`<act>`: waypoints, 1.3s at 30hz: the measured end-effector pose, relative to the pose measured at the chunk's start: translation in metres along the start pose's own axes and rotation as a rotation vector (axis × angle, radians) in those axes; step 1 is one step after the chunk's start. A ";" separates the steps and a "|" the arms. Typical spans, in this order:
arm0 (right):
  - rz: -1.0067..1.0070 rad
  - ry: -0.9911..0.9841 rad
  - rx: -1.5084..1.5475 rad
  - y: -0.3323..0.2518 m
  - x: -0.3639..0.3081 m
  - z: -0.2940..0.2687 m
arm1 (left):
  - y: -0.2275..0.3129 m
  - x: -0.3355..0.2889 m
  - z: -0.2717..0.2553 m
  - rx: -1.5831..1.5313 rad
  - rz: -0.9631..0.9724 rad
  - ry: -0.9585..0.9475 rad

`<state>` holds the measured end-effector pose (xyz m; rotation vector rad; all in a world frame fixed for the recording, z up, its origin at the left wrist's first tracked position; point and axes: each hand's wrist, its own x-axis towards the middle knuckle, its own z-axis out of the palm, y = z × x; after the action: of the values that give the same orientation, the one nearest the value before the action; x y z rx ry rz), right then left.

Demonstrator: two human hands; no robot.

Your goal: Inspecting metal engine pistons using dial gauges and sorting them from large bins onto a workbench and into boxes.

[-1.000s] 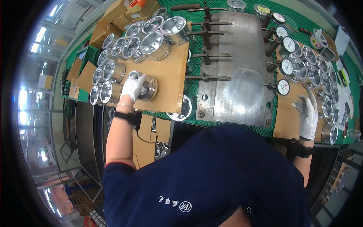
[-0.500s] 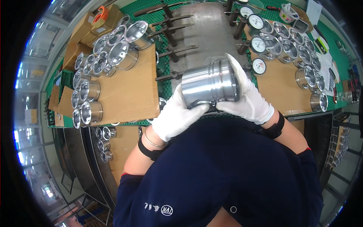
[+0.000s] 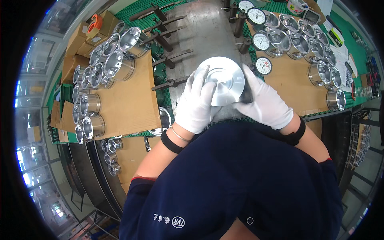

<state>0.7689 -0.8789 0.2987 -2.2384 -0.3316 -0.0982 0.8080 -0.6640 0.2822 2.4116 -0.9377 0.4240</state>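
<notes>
A shiny metal engine piston (image 3: pixel 229 85) is held up in front of me, its round, flat crown with shallow rings facing me. My left hand (image 3: pixel 196 100), in a white glove, has its fingers laid over the crown's left part and is closed on it. On the right side, my right hand (image 3: pixel 267 102), also gloved in white, grips the piston's edge with thumb and fingers; the far fingers are partly hidden. Behind the piston lies a bare steel plate (image 3: pixel 204 32). Dial gauges, one of them a white-faced dial gauge (image 3: pixel 263 66), stand just beyond my right hand.
Several pistons (image 3: pixel 120 66) stand on a cardboard sheet (image 3: pixel 136 100) at left, and more pistons (image 3: pixel 299 46) on cardboard at right. Dark metal gauge arms (image 3: pixel 172 83) jut over the plate's left side. Cardboard boxes (image 3: pixel 102 28) sit far left; papers (image 3: pixel 343 66) lie far right.
The piston has turned from lying sideways to showing its crown toward me. My left hand has shifted from its side and bottom edge onto the crown. The view has moved slightly.
</notes>
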 end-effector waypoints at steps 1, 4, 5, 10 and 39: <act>0.226 -0.199 0.039 0.012 -0.005 -0.001 | -0.001 0.004 0.002 -0.041 -0.036 -0.012; 0.593 -0.476 0.562 0.024 -0.002 0.006 | -0.012 0.017 0.008 -0.063 -0.017 -0.029; 0.624 -0.429 0.717 0.032 -0.004 0.015 | -0.015 0.022 0.011 -0.064 -0.003 -0.013; 0.682 -0.394 0.763 0.034 0.000 0.021 | -0.017 0.028 0.013 -0.075 -0.051 -0.015; 0.587 -0.373 0.416 0.034 0.002 0.023 | -0.022 0.031 0.019 -0.089 -0.004 0.063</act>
<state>0.7791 -0.8814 0.2587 -1.8430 0.1144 0.6466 0.8473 -0.6769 0.2732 2.3059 -0.9055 0.4441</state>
